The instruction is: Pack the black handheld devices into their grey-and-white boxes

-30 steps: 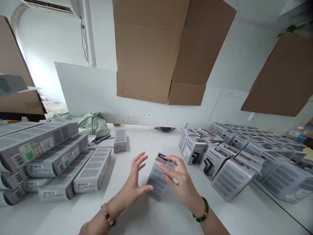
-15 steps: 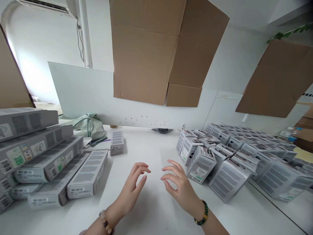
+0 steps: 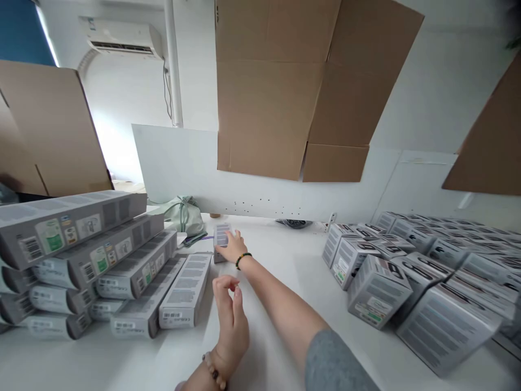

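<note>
My right hand (image 3: 233, 247) is stretched out to the far middle of the table, its thumb and fingers around a small grey box (image 3: 220, 234) that stands there. The hand covers part of the box's right side and front. Nearer to me, my left hand (image 3: 231, 317) hovers above the white table (image 3: 280, 304) with nothing in it. Its fingers are loosely bent, the thumb a little apart from them. Just left of it lies a long grey printed box (image 3: 185, 293), at the end of a stack of similar long boxes (image 3: 101, 239).
Many smaller printed boxes (image 3: 378, 293) stand in rows on the right. A pale green cloth bag (image 3: 185, 214) sits behind the left stack. Something dark in clear wrapping (image 3: 293, 223) lies against the back panel, where cardboard sheets (image 3: 268, 108) hang.
My right hand has moved forward and left from the middle of the table onto the small box. The left hand has stayed near, its fingers more bent. The view has turned left.
</note>
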`<act>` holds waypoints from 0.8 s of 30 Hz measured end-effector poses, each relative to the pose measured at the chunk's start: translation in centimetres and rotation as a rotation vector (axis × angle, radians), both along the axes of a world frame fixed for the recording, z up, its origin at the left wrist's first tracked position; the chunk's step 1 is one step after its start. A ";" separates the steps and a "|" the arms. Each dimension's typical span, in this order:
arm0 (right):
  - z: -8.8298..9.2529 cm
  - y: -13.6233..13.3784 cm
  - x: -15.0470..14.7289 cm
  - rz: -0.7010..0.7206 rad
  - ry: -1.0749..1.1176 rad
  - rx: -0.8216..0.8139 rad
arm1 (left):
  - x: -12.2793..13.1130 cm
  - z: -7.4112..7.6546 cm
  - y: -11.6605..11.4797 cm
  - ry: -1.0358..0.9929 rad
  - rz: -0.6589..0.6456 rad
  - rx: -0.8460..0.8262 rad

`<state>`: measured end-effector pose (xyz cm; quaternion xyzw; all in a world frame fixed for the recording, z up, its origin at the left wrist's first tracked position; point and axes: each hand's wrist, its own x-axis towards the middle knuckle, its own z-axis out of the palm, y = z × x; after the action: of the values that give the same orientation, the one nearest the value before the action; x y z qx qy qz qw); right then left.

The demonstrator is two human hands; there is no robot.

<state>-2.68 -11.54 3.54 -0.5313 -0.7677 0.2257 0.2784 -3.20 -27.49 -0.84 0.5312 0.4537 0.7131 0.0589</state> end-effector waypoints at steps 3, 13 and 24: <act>-1.0 0.4 -1.8 -0.089 0.017 -0.055 | -0.4 0.2 0.0 0.011 0.056 0.032; -4.4 -5.9 10.7 -0.189 0.224 0.061 | -0.5 1.9 0.2 -0.170 -0.088 -0.314; -8.7 -18.5 16.9 0.276 0.342 0.294 | 1.0 2.3 0.3 -0.275 -0.380 -0.538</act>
<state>14.22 -30.09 -5.16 -0.3293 -0.7993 0.2339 0.4449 -2.21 -27.19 1.42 0.4706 0.5062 0.6091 0.3889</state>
